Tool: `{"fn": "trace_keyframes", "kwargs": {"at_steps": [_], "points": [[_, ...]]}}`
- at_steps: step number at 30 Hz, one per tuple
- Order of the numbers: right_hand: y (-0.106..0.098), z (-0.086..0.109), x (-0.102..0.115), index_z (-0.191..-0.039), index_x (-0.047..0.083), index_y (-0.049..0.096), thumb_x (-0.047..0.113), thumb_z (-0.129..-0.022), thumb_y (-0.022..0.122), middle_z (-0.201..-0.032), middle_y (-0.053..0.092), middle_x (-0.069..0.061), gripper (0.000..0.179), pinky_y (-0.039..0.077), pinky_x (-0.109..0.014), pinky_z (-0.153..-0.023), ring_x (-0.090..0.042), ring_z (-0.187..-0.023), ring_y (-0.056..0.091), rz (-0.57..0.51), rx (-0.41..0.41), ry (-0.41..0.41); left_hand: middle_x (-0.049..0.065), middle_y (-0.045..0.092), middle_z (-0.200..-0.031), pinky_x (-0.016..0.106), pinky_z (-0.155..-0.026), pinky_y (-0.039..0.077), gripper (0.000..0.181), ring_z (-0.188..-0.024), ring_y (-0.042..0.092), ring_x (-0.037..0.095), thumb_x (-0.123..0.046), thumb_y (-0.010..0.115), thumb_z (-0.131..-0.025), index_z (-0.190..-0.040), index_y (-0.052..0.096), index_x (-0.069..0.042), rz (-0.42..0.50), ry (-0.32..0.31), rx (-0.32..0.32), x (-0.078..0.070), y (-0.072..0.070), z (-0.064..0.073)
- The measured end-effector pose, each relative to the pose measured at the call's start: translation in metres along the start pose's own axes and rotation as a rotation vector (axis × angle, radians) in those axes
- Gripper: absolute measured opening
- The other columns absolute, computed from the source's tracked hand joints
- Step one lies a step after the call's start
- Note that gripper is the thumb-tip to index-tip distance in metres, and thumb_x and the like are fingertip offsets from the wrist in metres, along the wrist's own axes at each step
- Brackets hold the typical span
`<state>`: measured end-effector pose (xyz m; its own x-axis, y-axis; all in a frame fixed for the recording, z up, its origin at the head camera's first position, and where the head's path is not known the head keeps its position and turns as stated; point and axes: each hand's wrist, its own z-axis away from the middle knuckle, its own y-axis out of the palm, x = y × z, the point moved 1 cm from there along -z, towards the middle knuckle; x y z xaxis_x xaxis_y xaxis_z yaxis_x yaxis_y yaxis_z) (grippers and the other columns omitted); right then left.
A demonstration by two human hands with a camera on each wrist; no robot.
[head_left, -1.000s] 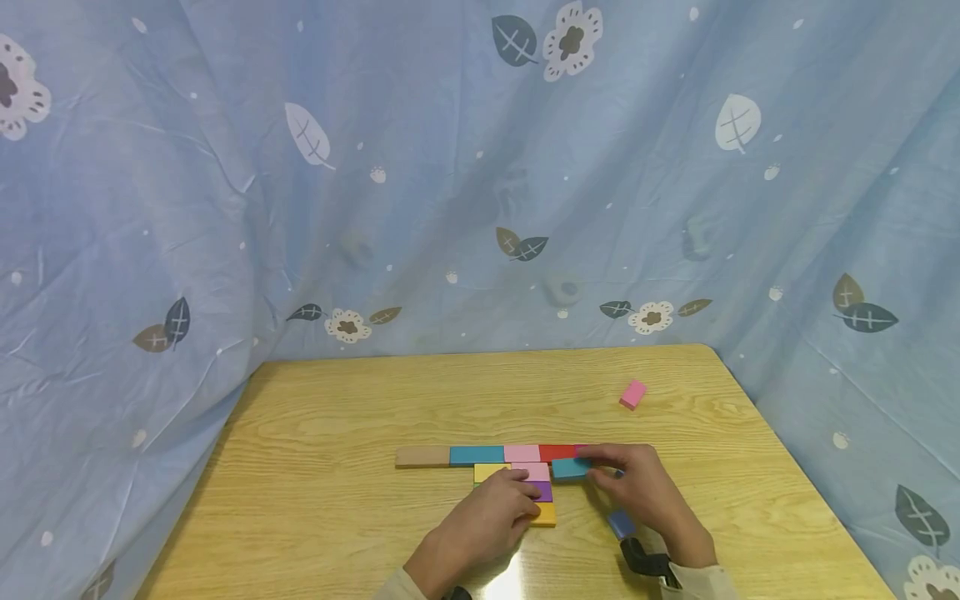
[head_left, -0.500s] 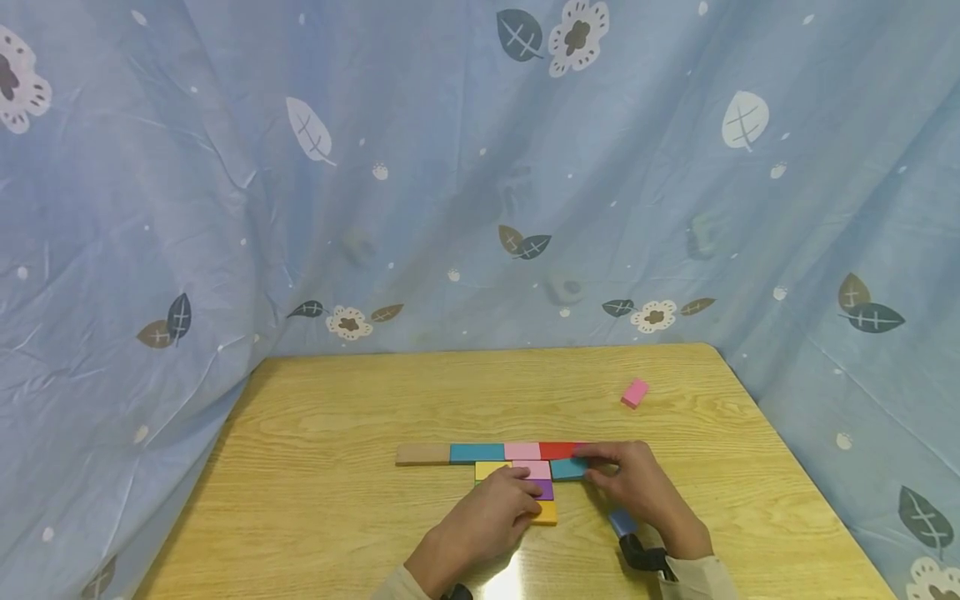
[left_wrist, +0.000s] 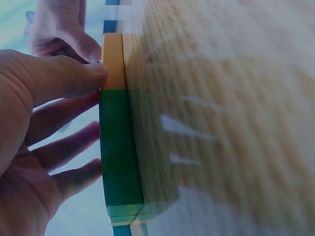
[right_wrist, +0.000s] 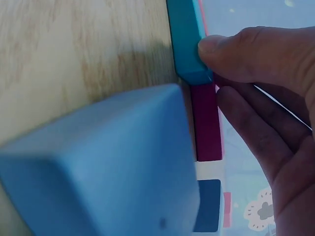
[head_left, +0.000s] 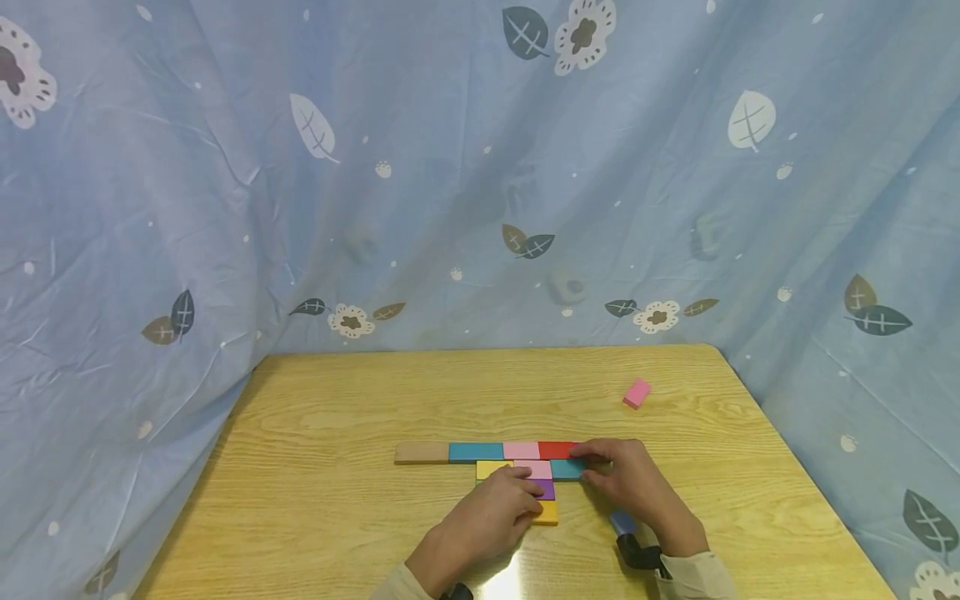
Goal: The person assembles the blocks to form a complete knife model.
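Observation:
In the head view, coloured wooden blocks lie flat in rows: the far row holds a tan block [head_left: 422,452], a blue block [head_left: 476,452], a pink block [head_left: 521,451] and a red block [head_left: 556,451]. My left hand [head_left: 487,517] rests on the nearer rows, over a yellow block [head_left: 491,470], a purple block [head_left: 547,489] and an orange block [head_left: 548,512]. Its thumb touches the orange one, fingertips along a green block [left_wrist: 118,147]. My right hand [head_left: 633,487] pinches a teal block [right_wrist: 188,42] in front of the red one. A magenta block [right_wrist: 206,123] shows beyond it.
A blue block [head_left: 622,522] stands beside the right wrist and looms large in the right wrist view. A loose pink block [head_left: 637,393] lies at the back right of the wooden table [head_left: 315,400]. Behind hangs a blue patterned curtain [head_left: 420,150].
The right hand has shifted slightly left with the teal block, which now sits against the second pink block and close along the far row. The left hand has stayed in place.

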<state>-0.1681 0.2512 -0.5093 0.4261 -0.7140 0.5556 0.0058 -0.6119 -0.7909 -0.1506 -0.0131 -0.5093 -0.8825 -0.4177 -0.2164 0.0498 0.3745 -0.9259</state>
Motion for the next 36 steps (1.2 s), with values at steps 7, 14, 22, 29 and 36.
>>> {"fn": "trace_keyframes", "kwargs": {"at_steps": [7,14,22,29,36], "points": [[0.002,-0.001,0.001,-0.113,0.014,0.085,-0.005,-0.084,0.09,-0.111,0.083,0.001,0.035,0.069,-0.035,-0.087,-0.015,-0.101,0.08,0.002,0.002,0.009,-0.004,0.083,-0.115,0.036,-0.12,0.054,0.011,-0.122,0.075,0.015,-0.007,0.079,-0.098,-0.096,0.088,-0.014,0.015,-0.014,-0.003,0.0,-0.001,0.001],[0.0,-0.002,0.005,-0.112,0.014,0.085,-0.001,-0.086,0.09,-0.111,0.083,0.002,0.031,0.069,-0.034,-0.085,-0.016,-0.1,0.08,-0.024,-0.002,0.001,-0.004,0.083,-0.119,0.036,-0.119,0.054,0.012,-0.126,0.074,0.02,-0.007,0.079,-0.098,-0.098,0.088,-0.014,0.008,-0.029,0.01,0.0,-0.002,0.002],[-0.028,-0.009,-0.009,-0.117,0.01,0.085,0.009,-0.092,0.089,-0.109,0.085,-0.002,0.025,0.068,-0.05,-0.091,-0.026,-0.106,0.081,-0.028,-0.156,0.077,-0.006,0.082,-0.12,0.035,-0.119,0.054,0.014,-0.127,0.073,0.02,-0.008,0.076,-0.1,-0.098,0.088,-0.016,-0.009,-0.05,0.011,-0.001,-0.003,0.003],[-0.065,-0.019,-0.049,-0.12,0.006,0.082,0.009,-0.098,0.084,-0.116,0.083,-0.015,0.023,0.062,-0.013,-0.087,-0.006,-0.104,0.079,-0.146,-0.24,0.119,-0.005,0.083,-0.116,0.036,-0.119,0.054,0.016,-0.124,0.074,0.018,-0.006,0.075,-0.1,-0.093,0.086,-0.014,0.006,-0.034,-0.023,-0.002,-0.001,0.004],[-0.084,-0.026,-0.094,-0.129,0.003,0.079,0.012,-0.102,0.08,-0.125,0.08,-0.022,0.028,0.057,-0.007,-0.082,0.014,-0.099,0.069,-0.17,-0.239,0.2,-0.007,0.083,-0.112,0.036,-0.117,0.056,0.016,-0.118,0.076,0.014,-0.004,0.077,-0.096,-0.088,0.085,-0.015,-0.011,0.007,-0.051,-0.002,0.0,0.002]]}}
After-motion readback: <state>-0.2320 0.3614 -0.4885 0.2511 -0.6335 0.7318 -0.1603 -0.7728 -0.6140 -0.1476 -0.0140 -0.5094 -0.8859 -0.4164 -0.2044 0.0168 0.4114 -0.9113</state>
